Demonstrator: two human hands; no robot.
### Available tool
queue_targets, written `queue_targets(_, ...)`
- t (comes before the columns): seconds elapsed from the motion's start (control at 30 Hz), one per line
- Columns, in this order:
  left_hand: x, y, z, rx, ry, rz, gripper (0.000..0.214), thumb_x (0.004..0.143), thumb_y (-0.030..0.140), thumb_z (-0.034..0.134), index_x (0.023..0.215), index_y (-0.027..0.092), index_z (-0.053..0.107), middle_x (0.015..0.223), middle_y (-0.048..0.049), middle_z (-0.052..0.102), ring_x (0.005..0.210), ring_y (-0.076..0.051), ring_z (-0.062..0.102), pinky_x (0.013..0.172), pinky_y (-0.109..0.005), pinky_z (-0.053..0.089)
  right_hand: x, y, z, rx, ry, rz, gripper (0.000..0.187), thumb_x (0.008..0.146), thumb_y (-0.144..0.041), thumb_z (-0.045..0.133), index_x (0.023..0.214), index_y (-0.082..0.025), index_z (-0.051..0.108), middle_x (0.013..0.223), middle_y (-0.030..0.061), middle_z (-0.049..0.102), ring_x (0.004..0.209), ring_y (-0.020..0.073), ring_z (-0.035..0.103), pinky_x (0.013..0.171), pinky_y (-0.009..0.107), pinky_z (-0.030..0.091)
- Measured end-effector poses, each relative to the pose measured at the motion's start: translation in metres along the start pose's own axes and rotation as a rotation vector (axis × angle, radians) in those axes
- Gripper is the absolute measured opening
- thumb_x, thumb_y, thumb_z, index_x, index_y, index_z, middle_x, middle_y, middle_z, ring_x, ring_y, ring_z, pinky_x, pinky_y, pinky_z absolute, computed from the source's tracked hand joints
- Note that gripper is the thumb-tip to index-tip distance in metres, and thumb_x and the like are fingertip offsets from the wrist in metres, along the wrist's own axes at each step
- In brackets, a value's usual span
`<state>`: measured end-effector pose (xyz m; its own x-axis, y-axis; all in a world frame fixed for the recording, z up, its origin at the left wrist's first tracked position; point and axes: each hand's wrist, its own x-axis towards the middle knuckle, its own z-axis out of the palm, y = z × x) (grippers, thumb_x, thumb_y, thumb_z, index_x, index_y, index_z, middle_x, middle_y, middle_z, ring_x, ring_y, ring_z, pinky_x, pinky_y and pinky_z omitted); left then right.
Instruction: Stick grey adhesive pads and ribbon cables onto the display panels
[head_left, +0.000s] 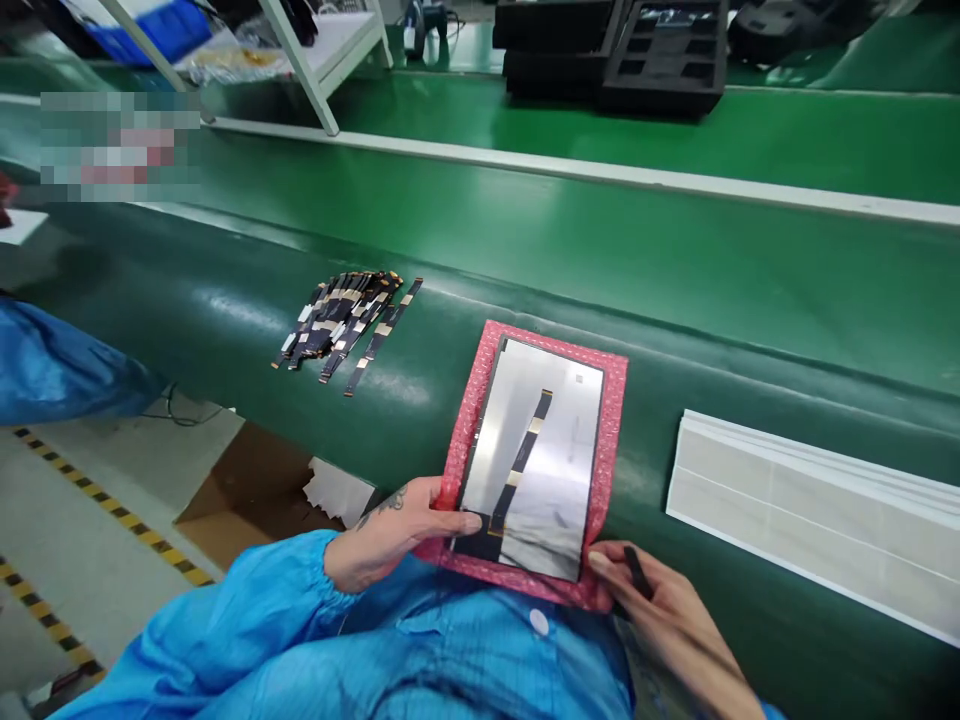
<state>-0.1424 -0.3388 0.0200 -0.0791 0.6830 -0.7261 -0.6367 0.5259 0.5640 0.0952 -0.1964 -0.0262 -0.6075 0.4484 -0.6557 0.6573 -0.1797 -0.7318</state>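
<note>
From the head camera I see my left hand point(397, 535) resting at the near left corner of a silvery panel point(536, 460). The thumb lies flat on the dark end of a ribbon cable point(525, 455), and the other fingers curl under the pink bubble wrap point(611, 420) beneath the panel. The panel sits at the near edge of the green bench point(675, 260), just in front of my blue sleeve point(247, 620).

My right hand point(660, 605) touches the wrap's near right corner and pinches a thin dark tool point(637, 572) between closed fingers.

By my judgement, one cable already lies along the panel, with its near end not yet fixed. A fanned pile of spare cables point(341, 315) waits further left. A stack of white strips point(817, 515) lies to the right.
</note>
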Motion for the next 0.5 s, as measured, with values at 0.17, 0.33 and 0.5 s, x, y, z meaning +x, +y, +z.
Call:
queue_targets(0.17, 0.038, 0.073, -0.016, 0.078, 0.335, 0.031, 0.026, 0.061, 0.005, 0.076, 0.086, 0.004, 0.071, 0.082, -0.0112, 0.069, 0.069, -0.018, 0.066, 0.067, -0.026, 0.055, 0.009, 0.012, 0.008, -0.087, -0.099, -0.150, 0.069, 0.084, -0.073, 0.044, 0.102, -0.011, 0.066, 0.079, 0.0095, 0.064, 0.070, 0.0156, 0.059, 0.065, 0.023, 0.046)
queue_targets(0.33, 0.102, 0.179, -0.031, 0.033, 0.485, 0.335, 0.020, 0.079, -0.007, 0.051, 0.092, 0.001, 0.064, 0.083, -0.0125, 0.068, 0.065, -0.017, 0.065, 0.065, -0.030, 0.056, 0.015, 0.009, 0.011, 0.003, -0.046, -0.204, 0.061, 0.085, -0.070, 0.045, 0.098, -0.016, 0.069, 0.097, 0.0103, 0.067, 0.081, 0.0173, 0.063, 0.070, 0.023, 0.049)
queue_targets(0.5, 0.177, 0.253, -0.017, 0.099, 0.622, 0.553, 0.011, 0.081, -0.005, 0.052, 0.081, 0.007, 0.054, 0.068, -0.0038, 0.060, 0.056, -0.013, 0.058, 0.056, -0.027, 0.051, 0.016, 0.019, 0.016, 0.024, -0.013, -0.285, 0.057, 0.089, -0.066, 0.040, 0.099, -0.019, 0.069, 0.093, 0.0091, 0.068, 0.077, 0.0177, 0.064, 0.072, 0.024, 0.052)
